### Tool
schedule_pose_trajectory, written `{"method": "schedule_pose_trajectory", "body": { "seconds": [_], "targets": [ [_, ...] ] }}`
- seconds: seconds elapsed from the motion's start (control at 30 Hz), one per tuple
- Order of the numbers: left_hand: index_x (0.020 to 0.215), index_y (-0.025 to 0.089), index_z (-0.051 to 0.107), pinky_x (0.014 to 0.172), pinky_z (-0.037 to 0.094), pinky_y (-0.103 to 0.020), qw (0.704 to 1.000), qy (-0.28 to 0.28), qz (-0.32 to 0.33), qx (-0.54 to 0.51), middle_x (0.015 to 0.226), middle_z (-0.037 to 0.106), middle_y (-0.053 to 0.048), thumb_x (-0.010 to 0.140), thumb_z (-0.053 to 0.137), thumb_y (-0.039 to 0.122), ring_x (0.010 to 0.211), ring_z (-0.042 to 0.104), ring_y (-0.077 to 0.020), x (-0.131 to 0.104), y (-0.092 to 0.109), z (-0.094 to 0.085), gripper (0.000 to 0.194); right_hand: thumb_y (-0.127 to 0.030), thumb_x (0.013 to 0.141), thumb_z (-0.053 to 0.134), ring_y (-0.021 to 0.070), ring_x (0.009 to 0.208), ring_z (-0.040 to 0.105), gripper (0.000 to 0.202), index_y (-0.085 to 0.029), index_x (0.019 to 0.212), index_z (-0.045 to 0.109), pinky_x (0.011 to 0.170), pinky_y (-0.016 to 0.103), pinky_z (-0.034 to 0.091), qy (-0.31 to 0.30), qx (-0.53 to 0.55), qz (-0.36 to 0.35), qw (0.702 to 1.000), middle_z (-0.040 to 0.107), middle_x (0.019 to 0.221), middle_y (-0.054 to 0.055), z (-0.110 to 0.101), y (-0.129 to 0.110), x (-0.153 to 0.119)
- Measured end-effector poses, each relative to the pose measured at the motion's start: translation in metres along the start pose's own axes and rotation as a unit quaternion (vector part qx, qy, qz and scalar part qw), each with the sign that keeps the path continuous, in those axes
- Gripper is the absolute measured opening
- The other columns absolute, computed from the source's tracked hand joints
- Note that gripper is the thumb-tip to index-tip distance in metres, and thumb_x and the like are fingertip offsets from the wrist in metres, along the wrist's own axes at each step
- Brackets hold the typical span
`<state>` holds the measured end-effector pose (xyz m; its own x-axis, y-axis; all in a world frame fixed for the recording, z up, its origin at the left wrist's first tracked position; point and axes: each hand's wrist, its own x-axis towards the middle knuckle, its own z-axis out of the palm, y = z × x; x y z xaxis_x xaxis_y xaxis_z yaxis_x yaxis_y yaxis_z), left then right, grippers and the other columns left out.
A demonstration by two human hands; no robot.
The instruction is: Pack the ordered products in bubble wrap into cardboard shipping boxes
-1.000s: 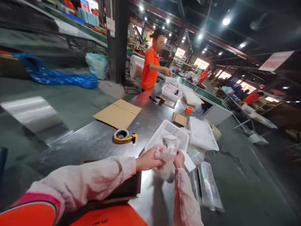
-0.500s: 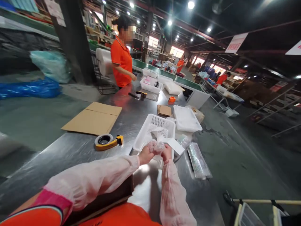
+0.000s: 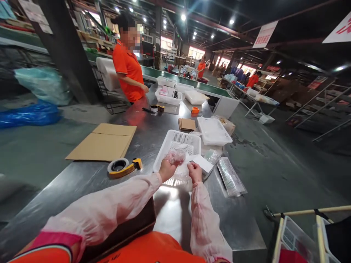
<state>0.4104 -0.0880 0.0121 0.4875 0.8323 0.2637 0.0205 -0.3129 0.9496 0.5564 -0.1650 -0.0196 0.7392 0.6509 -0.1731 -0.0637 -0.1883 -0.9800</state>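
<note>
My left hand (image 3: 168, 170) is closed around a crumpled, clear bubble-wrap bundle (image 3: 176, 156) with a pinkish tint; what is inside it cannot be made out. Just to the right, my right hand (image 3: 195, 172) is closed in a pinch, and anything between its fingertips is too small to name. Both hands are over the near part of a white perforated plastic basket (image 3: 162, 151), where clear plastic and white paper pieces lie. A flat white box or card (image 3: 202, 163) is close beside my right hand, at the basket's right edge.
Silvery bubble-wrap bags (image 3: 231, 178) lie on the metal table (image 3: 153, 128) at right. A tape dispenser (image 3: 124, 168) and flat cardboard (image 3: 104, 142) are at left. Farther off are small cardboard pieces (image 3: 187, 124), a white tray (image 3: 214, 130) and a co-worker in orange (image 3: 127, 71).
My hands have drawn apart. The left keeps the bubble-wrap bundle, moved slightly left and up, while the right has come off it. The camera view has shifted a little to the right.
</note>
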Motion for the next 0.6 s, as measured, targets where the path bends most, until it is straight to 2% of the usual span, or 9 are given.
{"method": "schedule_pose_trajectory", "body": {
  "seconds": [0.07,0.17,0.23,0.3,0.37,0.47,0.53,0.6],
  "targets": [
    [0.087,0.017,0.066,0.083,0.051,-0.031,0.999,-0.035,0.007,0.000,0.093,0.069,-0.005,0.076,0.064,0.023,0.089,0.064,-0.0202,-0.004,0.006,0.004,0.013,-0.049,0.060,0.068,0.0091,0.042,0.040,0.043,-0.014,0.084,0.066,0.041,0.022,0.032,0.002,-0.005,-0.012,1.000,0.049,0.047,-0.008,0.001,-0.004,-0.001],
    [0.078,0.017,0.066,0.086,0.050,-0.033,0.991,-0.119,-0.040,0.043,0.081,0.069,-0.004,0.069,0.065,0.013,0.085,0.064,-0.0216,-0.009,0.009,0.006,0.009,-0.049,0.068,0.062,0.0121,0.048,0.047,0.039,-0.014,0.085,0.069,0.046,0.024,0.039,0.006,-0.022,-0.051,0.998,0.058,0.055,-0.002,0.003,-0.016,-0.006],
    [0.072,0.017,0.066,0.089,0.048,-0.034,0.987,-0.137,-0.063,0.048,0.081,0.070,-0.004,0.066,0.064,0.009,0.088,0.064,-0.0233,-0.008,0.009,0.006,0.011,-0.044,0.071,0.063,0.0150,0.059,0.055,0.031,-0.015,0.082,0.071,0.056,0.026,0.045,0.016,-0.034,-0.092,0.995,0.065,0.066,0.002,0.003,-0.027,-0.013],
    [0.070,0.018,0.067,0.093,0.046,-0.035,0.987,-0.131,-0.084,0.031,0.082,0.070,-0.005,0.064,0.065,0.007,0.092,0.064,-0.0245,-0.003,0.011,0.005,0.013,-0.035,0.073,0.065,0.0169,0.072,0.058,0.022,-0.017,0.082,0.073,0.068,0.027,0.048,0.024,-0.066,-0.160,0.985,0.068,0.078,0.004,0.003,-0.035,-0.023],
    [0.063,0.018,0.066,0.094,0.045,-0.035,0.986,-0.121,-0.114,0.008,0.073,0.067,-0.004,0.062,0.066,0.007,0.091,0.064,-0.0253,0.004,0.013,0.005,0.012,-0.028,0.078,0.062,0.0170,0.077,0.058,0.019,-0.020,0.089,0.075,0.073,0.027,0.047,0.026,-0.153,-0.276,0.948,0.066,0.083,0.005,0.004,-0.039,-0.034],
    [0.050,0.018,0.056,0.084,0.049,-0.035,0.981,-0.100,-0.162,-0.035,0.051,0.053,-0.001,0.061,0.066,0.007,0.080,0.065,-0.0250,0.017,0.018,0.007,0.019,-0.015,0.084,0.052,0.0162,0.071,0.056,0.026,-0.021,0.096,0.075,0.066,0.025,0.045,0.037,-0.317,-0.440,0.839,0.062,0.078,0.005,0.006,-0.038,-0.049],
    [0.050,0.018,0.052,0.075,0.051,-0.033,0.974,-0.088,-0.191,-0.083,0.048,0.050,-0.001,0.065,0.064,0.010,0.071,0.065,-0.0227,0.023,0.021,0.012,0.021,-0.008,0.084,0.048,0.0171,0.071,0.056,0.032,-0.020,0.100,0.073,0.065,0.025,0.045,0.074,-0.369,-0.476,0.795,0.061,0.078,0.005,0.007,-0.035,-0.055],
    [0.055,0.018,0.053,0.068,0.053,-0.031,0.964,-0.078,-0.211,-0.143,0.052,0.054,-0.002,0.071,0.061,0.015,0.064,0.063,-0.0197,0.025,0.024,0.016,0.018,-0.005,0.084,0.047,0.0186,0.077,0.058,0.036,-0.018,0.106,0.071,0.069,0.027,0.047,0.113,-0.375,-0.488,0.780,0.062,0.083,0.006,0.006,-0.036,-0.059]
  ]
}}
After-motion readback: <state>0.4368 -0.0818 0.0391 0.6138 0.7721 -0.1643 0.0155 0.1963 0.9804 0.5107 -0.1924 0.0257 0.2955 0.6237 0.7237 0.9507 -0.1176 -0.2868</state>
